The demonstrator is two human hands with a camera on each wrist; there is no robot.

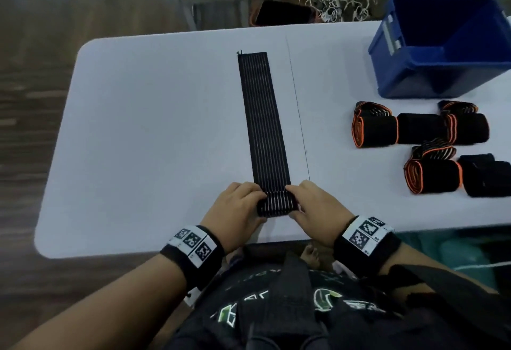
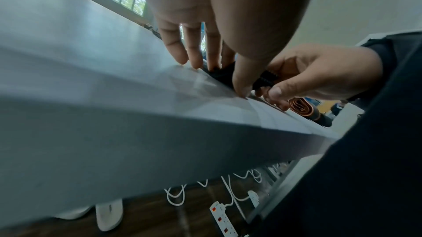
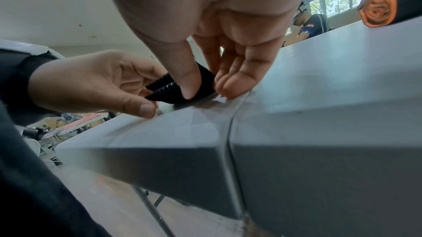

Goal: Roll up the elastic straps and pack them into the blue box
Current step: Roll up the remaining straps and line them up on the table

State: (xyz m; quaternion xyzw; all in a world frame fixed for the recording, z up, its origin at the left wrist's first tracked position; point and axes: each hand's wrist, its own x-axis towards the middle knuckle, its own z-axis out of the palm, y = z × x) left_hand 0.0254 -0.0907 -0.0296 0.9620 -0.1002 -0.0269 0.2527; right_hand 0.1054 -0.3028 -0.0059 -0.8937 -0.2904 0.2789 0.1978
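The landmark here is the black striped strap (image 1: 264, 117), which lies flat along the white table (image 1: 154, 134), its near end turned into a small roll (image 1: 277, 206) close to the table's near edge.

On the strap's left side, the left hand (image 1: 237, 211) pinches that end of the roll, thumb behind and fingers on top. On the strap's right side, the right hand (image 1: 315, 208) pinches the other end the same way. Further right of the strap lie the finished rolls (image 1: 376, 131), black with orange edges, and beyond them, at the strap's far right, stands the blue box (image 1: 442, 42), which appears empty.

The likely trouble is a skewed roll: if one hand turns faster than the other, the layers would telescope into a cone. A slack pinch could let the elastic spring open, since only the first turns are wound.

The head view alone shows the strap's full flat length and the box. The left wrist view shows the left hand's fingertips (image 2: 194, 60) touching the tabletop ahead of the roll. The right wrist view shows the right thumb (image 3: 187, 82) pressed on the roll's ribbed layers, hidden from above.
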